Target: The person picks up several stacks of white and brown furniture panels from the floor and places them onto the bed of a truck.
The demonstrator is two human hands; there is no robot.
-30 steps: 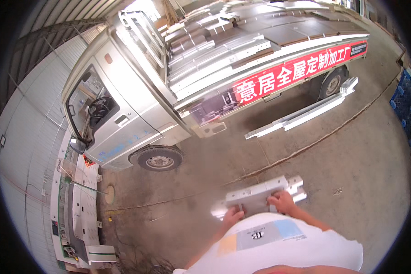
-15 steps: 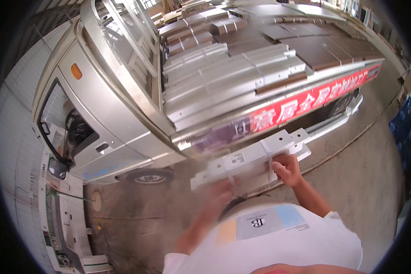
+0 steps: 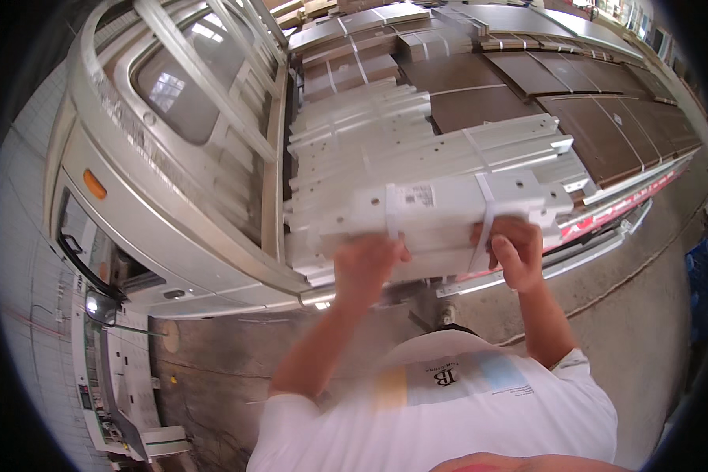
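Observation:
I hold a strapped bundle of white boards (image 3: 440,206), drilled with holes and marked with a printed label, over the side of a truck bed. My left hand (image 3: 366,266) is closed at its near edge, beside the left white strap (image 3: 392,211). With fingers curled by the right strap (image 3: 486,206), my right hand (image 3: 514,250) grips the same near side; the fingertips are partly hidden. Just beyond the bundle lie similar white strapped boards (image 3: 354,141) on the truck bed. Whether the bundle rests on them cannot be made out.
The silver truck cab (image 3: 126,228), with a side mirror (image 3: 102,307), stands at the left. Brown strapped panels (image 3: 606,130) cover the right of the bed. Metal bars (image 3: 236,86) rise behind the cab. A red banner (image 3: 613,214) runs along the bed's side, above a metal rail (image 3: 543,271).
Both hands have lifted the bundle of white boards up and forward, from beside the truck to over the bed's edge. The view has come closer to the truck.

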